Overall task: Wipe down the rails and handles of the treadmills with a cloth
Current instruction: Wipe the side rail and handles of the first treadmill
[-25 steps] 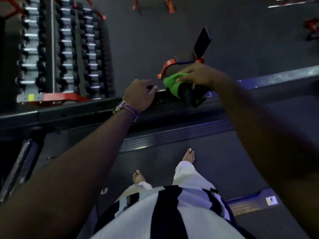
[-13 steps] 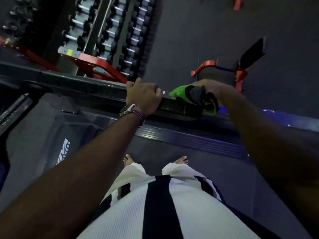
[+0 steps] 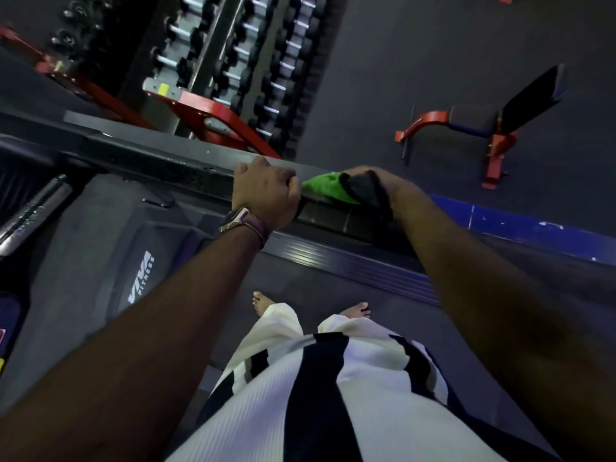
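Across the middle of the head view, a dark treadmill rail (image 3: 166, 165) is running from nine o'clock toward three o'clock, and both hands are sitting on it. The left hand (image 3: 265, 193) is gripping the rail with its fingers curled over the top edge, a watch (image 3: 238, 220) with a purple strap showing at the wrist. Just beside it, toward three o'clock, the right hand (image 3: 373, 176) is holding a green and black cloth (image 3: 325, 186) against the rail; its fingers are hidden behind the cloth and the rail, so how they are curling cannot be told exactly, though the cloth is wrapping over the rail under the palm. Cloth and left hand are nearly touching. Toward six o'clock, bare feet are standing on the treadmill belt (image 3: 200, 295) below a black-and-white striped garment. At eight o'clock, the motor cover (image 3: 100, 261) is showing the words VIVA FITNESS. At twelve o'clock, a dumbbell rack (image 3: 233, 61) with a red frame is standing on the dark floor, and at two o'clock a red weight bench (image 3: 483, 121) is standing well apart.
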The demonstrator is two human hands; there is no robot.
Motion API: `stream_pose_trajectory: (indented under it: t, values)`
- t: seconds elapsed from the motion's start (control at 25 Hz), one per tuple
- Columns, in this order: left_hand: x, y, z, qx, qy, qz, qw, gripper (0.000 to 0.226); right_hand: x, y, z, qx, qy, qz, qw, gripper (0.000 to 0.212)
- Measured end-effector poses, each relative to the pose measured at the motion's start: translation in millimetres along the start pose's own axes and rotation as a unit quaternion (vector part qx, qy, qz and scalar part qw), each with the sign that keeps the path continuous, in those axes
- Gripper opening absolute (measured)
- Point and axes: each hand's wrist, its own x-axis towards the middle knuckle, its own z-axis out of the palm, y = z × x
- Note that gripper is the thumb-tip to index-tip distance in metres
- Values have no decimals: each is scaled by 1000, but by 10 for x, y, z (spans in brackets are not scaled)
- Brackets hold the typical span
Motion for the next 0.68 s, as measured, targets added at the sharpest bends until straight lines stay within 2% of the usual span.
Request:
stream_pose_trajectory:
  t: [0.04, 0.08, 0.12, 0.2, 0.28, 0.32, 0.4, 0.44, 0.52, 0.6, 0.64, 0.68]
  values:
    - [8, 9, -11, 3, -2, 1, 1000, 46, -30, -156, 46, -70, -44, -19, 996, 25]
    - [5, 16, -19, 6, -4, 1, 1000, 46, 49, -203, -1, -105, -67, -64, 990, 36]
    - [6, 19, -23, 9, -4, 1, 1000, 46, 24, -192, -69, -122, -77, -69, 987, 43]
    - [6, 20, -22, 11, -6, 1, 1000, 46, -45, -75, -151, -14, -66, -54, 996, 46]
    - [4, 12, -10, 12, -5, -2, 1000, 45, -65, 79, -80, 22, -30, -23, 999, 43]
    - [6, 10, -7, 14, -5, -2, 1000, 45, -105, 55, -35, -11, -34, -27, 999, 44]
    - [9, 12, 0, 16, -5, 1, 1000, 44, -125, -79, -50, -130, -65, -87, 986, 46]
    - [9, 12, 0, 17, -5, 2, 1000, 44, -102, -143, -58, -166, -55, -111, 978, 44]
    - [6, 9, 5, 14, -7, 0, 1000, 44, -189, -23, -155, -95, -42, -135, 985, 37]
    - [-2, 13, 10, 10, -6, -4, 1000, 44, -341, 317, -115, 66, 39, -155, 985, 36]
    - [-9, 21, 9, 11, -2, -2, 1000, 42, -380, 481, 2, 175, 87, -144, 970, 38]
    - [-14, 32, 6, 12, 1, 1, 1000, 40, -386, 584, 167, 306, 93, -118, 940, 42]
